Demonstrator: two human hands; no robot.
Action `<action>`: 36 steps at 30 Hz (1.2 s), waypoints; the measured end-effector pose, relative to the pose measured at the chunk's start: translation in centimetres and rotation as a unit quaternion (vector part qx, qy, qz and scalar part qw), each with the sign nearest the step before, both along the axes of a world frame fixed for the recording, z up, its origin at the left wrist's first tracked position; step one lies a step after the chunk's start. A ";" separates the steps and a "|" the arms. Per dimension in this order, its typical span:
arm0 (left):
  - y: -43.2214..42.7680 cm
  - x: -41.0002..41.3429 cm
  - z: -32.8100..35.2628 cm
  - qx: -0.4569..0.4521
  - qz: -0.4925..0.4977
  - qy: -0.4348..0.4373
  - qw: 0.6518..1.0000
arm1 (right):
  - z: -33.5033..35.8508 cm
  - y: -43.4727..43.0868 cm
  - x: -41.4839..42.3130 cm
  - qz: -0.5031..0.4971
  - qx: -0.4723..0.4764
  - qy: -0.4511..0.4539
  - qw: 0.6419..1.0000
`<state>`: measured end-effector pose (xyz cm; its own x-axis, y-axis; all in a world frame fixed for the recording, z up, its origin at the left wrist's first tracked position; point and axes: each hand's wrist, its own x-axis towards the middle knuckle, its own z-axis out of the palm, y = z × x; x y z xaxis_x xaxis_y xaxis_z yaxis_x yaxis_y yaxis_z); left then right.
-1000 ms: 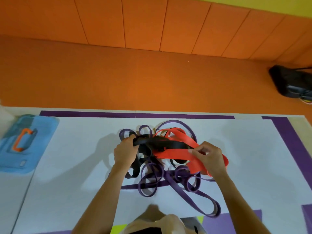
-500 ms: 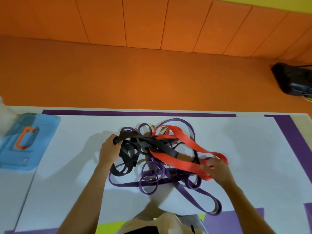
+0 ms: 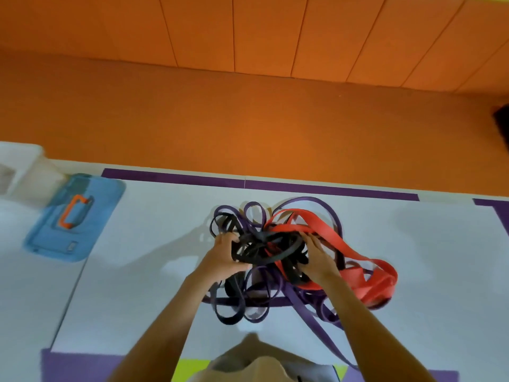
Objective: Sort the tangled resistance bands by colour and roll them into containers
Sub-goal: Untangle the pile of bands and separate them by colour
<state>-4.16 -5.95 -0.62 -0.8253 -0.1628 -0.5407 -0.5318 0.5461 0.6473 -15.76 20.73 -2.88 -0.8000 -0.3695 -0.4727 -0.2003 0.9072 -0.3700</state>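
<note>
1. Container [image 3: 17, 164], white and blurred, sits at the far left of the counter [image 3: 418, 244]. Just right of it a blue case [image 3: 82, 241] with an orange handle [image 3: 66, 213] lies flat.
2. Your left hand [image 3: 223, 257] has its fingers curled round loops of the black band [image 3: 264, 250] on the tangle's left side.
3. The tangle is mid-counter. The black band is bunched between your hands, and the purple bands [image 3: 301, 308] loop behind and beneath it, with one strand trailing toward the near edge.
4. Your right hand [image 3: 319, 261] has its fingers curled into the black band's right side, where red crosses it.
5. The red band [image 3: 366, 282] arcs from the tangle's top, passes your right hand and lies in folds on the counter to the right.
</note>
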 end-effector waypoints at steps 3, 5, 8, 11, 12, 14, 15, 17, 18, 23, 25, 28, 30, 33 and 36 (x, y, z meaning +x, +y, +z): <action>0.3 0.1 -0.5 0.000 -0.014 -0.004 1.000 | -1.3 -0.9 -0.2 -0.024 0.041 0.023 0.999; 0.5 0.3 -0.7 0.009 -0.007 0.007 1.000 | -2.1 -1.2 0.1 -0.043 0.035 0.051 0.997; 1.1 0.6 -0.8 -0.032 -0.024 0.000 0.999 | -2.5 -1.3 -0.2 -0.042 0.022 0.103 0.994; 1.8 0.3 -0.3 -0.119 -0.107 0.040 0.986 | -2.0 -0.8 -0.8 -0.011 0.028 0.149 0.988; 2.2 -0.2 0.0 -0.121 -0.139 0.082 0.979 | -1.9 -0.6 -0.8 0.001 0.031 0.146 0.989; 3.5 -1.8 0.7 -0.100 -0.183 0.142 0.968 | -1.5 -0.1 -0.6 0.016 0.018 0.134 0.991; 4.2 -2.9 0.8 -0.096 -0.197 0.146 0.965 | -1.4 0.0 -0.4 0.022 0.008 0.131 0.991; 5.6 -5.3 0.9 -0.105 -0.228 0.099 0.963 | -0.9 0.0 0.0 0.027 -0.009 0.132 0.991; 6.2 -6.2 0.8 -0.113 -0.248 0.059 0.960 | -0.6 0.0 0.2 0.019 -0.021 0.135 0.990; 8.5 -7.9 -0.5 -0.193 -0.251 0.008 0.949 | 0.4 0.8 1.4 -0.063 -0.120 0.136 0.981; 8.5 -7.8 -0.9 -0.223 -0.198 0.078 0.951 | 0.5 1.3 1.9 -0.088 -0.158 0.111 0.977; 7.6 -6.6 -0.8 -0.165 -0.171 0.160 0.958 | 0.5 1.7 2.4 -0.073 -0.195 0.111 0.972; 6.7 -5.5 -0.3 -0.125 -0.175 0.183 0.959 | 0.5 1.8 2.4 -0.064 -0.206 0.097 0.972; 5.0 -4.0 0.4 -0.084 -0.166 0.201 0.962 | 0.5 2.2 2.0 -0.028 -0.201 0.061 0.977; 3.6 -2.6 1.4 -0.046 -0.110 0.205 0.972 | 0.3 2.5 1.8 -0.001 -0.181 0.067 0.981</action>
<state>-6.79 -2.39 0.83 -0.9885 0.0093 -0.1508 -0.1040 0.6822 0.7238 -13.92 23.23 -2.54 -0.8472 -0.4919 -0.2009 -0.2681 0.7221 -0.6377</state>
